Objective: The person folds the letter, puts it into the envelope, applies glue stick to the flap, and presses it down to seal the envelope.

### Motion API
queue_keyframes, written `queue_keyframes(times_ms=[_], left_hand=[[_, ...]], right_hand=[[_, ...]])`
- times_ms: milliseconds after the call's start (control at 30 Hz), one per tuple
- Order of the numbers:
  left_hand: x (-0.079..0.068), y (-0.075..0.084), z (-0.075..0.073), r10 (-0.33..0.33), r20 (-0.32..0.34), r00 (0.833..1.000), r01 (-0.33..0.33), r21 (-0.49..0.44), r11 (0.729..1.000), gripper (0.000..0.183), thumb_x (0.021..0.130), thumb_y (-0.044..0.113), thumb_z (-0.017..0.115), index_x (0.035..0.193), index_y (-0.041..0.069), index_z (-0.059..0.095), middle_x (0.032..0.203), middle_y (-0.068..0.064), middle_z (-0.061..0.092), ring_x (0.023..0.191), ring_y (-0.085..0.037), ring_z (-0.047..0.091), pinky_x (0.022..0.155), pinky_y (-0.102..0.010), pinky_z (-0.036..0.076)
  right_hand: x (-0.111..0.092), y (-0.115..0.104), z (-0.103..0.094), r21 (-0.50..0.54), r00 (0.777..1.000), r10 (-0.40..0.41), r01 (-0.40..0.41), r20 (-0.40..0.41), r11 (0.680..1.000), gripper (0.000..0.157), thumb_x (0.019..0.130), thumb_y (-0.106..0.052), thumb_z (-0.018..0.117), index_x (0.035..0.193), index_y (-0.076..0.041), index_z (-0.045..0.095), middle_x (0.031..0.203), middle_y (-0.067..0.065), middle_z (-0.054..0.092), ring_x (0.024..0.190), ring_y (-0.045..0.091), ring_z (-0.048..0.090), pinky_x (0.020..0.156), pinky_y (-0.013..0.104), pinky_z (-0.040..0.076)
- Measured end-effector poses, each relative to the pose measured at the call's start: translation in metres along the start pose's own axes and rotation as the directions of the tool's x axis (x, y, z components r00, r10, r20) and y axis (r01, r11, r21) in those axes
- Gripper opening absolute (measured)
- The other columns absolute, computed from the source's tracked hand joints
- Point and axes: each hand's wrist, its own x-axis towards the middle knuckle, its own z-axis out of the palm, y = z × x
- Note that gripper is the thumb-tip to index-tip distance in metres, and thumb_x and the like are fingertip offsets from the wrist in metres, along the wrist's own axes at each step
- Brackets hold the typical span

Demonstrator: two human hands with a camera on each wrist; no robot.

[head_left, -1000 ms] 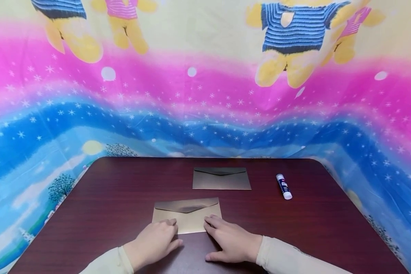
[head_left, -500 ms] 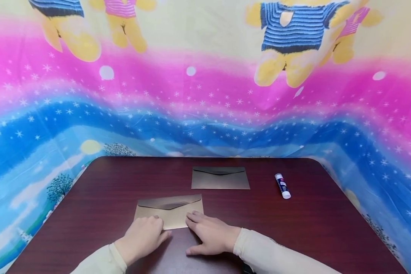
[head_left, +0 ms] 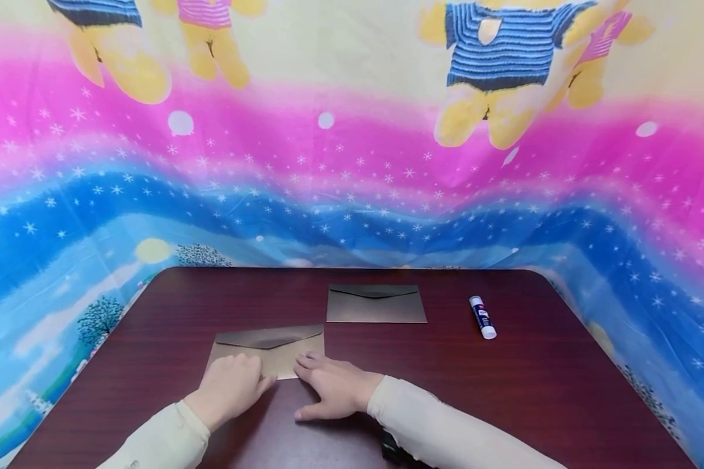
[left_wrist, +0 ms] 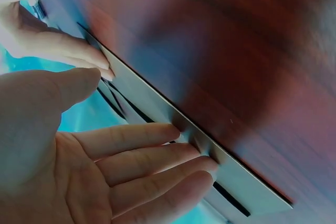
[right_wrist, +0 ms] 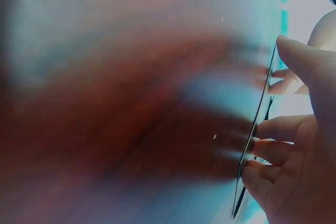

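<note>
A gold envelope (head_left: 278,360) with a pointed flap lies on the table, flap side up and flap folded down at its far edge. My left hand (head_left: 233,384) rests on its near left part. My right hand (head_left: 332,387) presses its near right part with the fingertips, thumb spread out on the table side. In the left wrist view the left fingers (left_wrist: 149,158) are nearly straight, their tips touching the envelope (left_wrist: 254,187). Seen from the right wrist, the envelope is a thin edge under the right fingertips (right_wrist: 257,132).
Farther back lies a second, darker-looking envelope (head_left: 377,309), its flap also folded down. A white and dark blue glue stick (head_left: 483,318) lies to its right on the dark red-brown table (head_left: 475,404). A printed cloth (head_left: 387,156) hangs behind the table.
Both hands have slid the near envelope to the left and slightly away across the table. The far envelope and the glue stick stay where they were.
</note>
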Motion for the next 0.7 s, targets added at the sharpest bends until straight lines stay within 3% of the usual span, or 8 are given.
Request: queue_keyframes(times_ms=[267, 500, 700], left_hand=[[0.017, -0.015, 0.001, -0.02, 0.017, 1.0, 0.02, -0.013, 1.0, 0.041, 0.086, 0.034, 0.075, 0.059, 0.016, 0.052, 0.058, -0.005, 0.058, 0.057, -0.025, 0.064, 0.05, -0.044, 0.049], [0.033, -0.024, 0.003, -0.05, 0.061, 0.997, 0.052, -0.03, 0.998, 0.043, 0.09, 0.036, 0.073, 0.06, 0.015, 0.05, 0.058, -0.005, 0.058, 0.057, -0.025, 0.063, 0.052, -0.045, 0.05], [0.048, -0.029, 0.005, -0.075, 0.118, 0.99, 0.081, -0.047, 0.996, 0.043, 0.093, 0.036, 0.07, 0.06, 0.014, 0.051, 0.061, -0.007, 0.061, 0.06, -0.026, 0.064, 0.054, -0.046, 0.052]], right_hand=[[0.022, 0.005, -0.001, 0.016, 0.999, 0.043, -0.043, 0.022, 0.999, 0.082, 0.095, -0.062, 0.058, 0.154, -0.008, 0.04, 0.164, 0.008, 0.035, 0.152, 0.02, 0.035, 0.116, 0.029, 0.041], [0.042, 0.01, -0.006, 0.022, 0.994, 0.111, -0.112, 0.023, 0.993, 0.08, 0.093, -0.06, 0.061, 0.153, -0.01, 0.044, 0.159, 0.007, 0.04, 0.144, 0.017, 0.045, 0.111, 0.027, 0.045], [0.054, 0.018, -0.015, 0.013, 0.986, 0.159, -0.16, 0.048, 0.987, 0.077, 0.095, -0.058, 0.06, 0.153, -0.011, 0.043, 0.162, 0.004, 0.039, 0.151, 0.017, 0.037, 0.121, 0.029, 0.033]])
